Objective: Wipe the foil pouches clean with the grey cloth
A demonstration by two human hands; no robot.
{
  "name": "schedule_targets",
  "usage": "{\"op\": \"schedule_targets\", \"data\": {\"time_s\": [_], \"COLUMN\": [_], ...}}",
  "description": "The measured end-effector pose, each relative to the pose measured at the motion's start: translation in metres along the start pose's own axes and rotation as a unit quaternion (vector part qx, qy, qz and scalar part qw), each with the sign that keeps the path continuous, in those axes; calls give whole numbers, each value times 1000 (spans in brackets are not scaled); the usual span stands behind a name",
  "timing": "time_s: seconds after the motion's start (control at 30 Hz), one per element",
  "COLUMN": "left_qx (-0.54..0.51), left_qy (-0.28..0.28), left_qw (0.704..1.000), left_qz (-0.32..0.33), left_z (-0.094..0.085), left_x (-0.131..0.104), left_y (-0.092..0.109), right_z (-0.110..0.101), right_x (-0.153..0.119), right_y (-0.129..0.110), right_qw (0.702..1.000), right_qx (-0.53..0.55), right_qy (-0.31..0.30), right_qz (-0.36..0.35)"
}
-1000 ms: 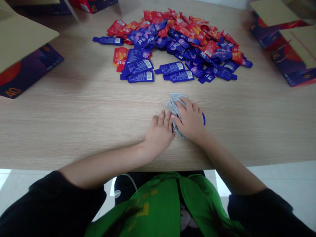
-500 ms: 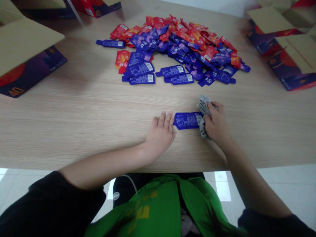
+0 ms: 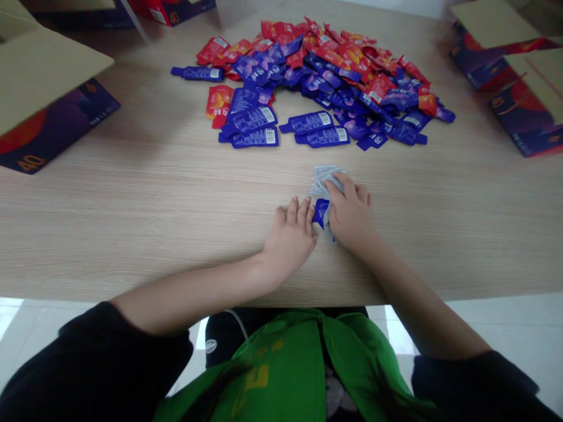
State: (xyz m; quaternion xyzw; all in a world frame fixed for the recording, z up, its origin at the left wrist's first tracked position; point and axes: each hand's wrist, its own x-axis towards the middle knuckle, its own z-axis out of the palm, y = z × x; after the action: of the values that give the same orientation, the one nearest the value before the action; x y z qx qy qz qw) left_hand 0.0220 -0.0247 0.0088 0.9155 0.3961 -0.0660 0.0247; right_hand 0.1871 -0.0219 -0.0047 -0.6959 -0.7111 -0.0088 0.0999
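Note:
A blue sachet (image 3: 321, 212) lies flat on the wooden table, mostly covered by a grey cloth and my right hand. My left hand (image 3: 291, 243) rests palm down on the table, fingers spread a little, with its fingertips at the sachet's narrow left end. The grey cloth (image 3: 324, 177) is bunched under my right hand (image 3: 352, 217), whose fingers are closed on it and press it onto the sachet.
Beyond my hands is a heap of red sachets (image 3: 352, 53) and blue sachets (image 3: 316, 82), with a few blue ones laid at its near edge. Open cartons stand on the table (image 3: 132, 223) at the left (image 3: 57, 129) and right (image 3: 528, 117).
My right hand has slid the cloth left along the sachet, from its right end towards my left hand. My left hand has stayed at the narrow end.

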Motion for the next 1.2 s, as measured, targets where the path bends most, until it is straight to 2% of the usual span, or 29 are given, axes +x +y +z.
{"op": "schedule_targets", "data": {"time_s": [0.23,0.37,0.53,0.63,0.77,0.87,0.93,1.03,1.2], "left_qx": [13,23,36,37,33,27,22,18,19], "left_qy": [4,3,-4,-5,-6,-14,-21,-24,-25], "left_qw": [1000,1000,999,999,999,999,1000,1000,999], "left_qz": [1,2,12,15,14,9,6,7,5], "left_z": [3,3,1,1,1,1,0,0,0], "left_x": [0,-1,-6,-7,-6,-5,-4,-4,-5], "left_y": [1,0,-1,-2,-2,-2,-2,-1,-1], "right_z": [-3,-2,-9,-19,-25,-14,-5,2,-4], "right_x": [-16,-21,-25,-16,6,15,14,5,-16], "right_y": [53,75,90,82,34,-7,-20,-15,23], "right_qw": [997,999,996,991,984,991,994,996,1000], "right_qx": [21,42,88,129,140,94,51,9,4], "right_qy": [31,11,7,43,91,39,-9,-27,17], "right_qz": [72,23,-7,-1,-54,-82,-97,-85,16]}}
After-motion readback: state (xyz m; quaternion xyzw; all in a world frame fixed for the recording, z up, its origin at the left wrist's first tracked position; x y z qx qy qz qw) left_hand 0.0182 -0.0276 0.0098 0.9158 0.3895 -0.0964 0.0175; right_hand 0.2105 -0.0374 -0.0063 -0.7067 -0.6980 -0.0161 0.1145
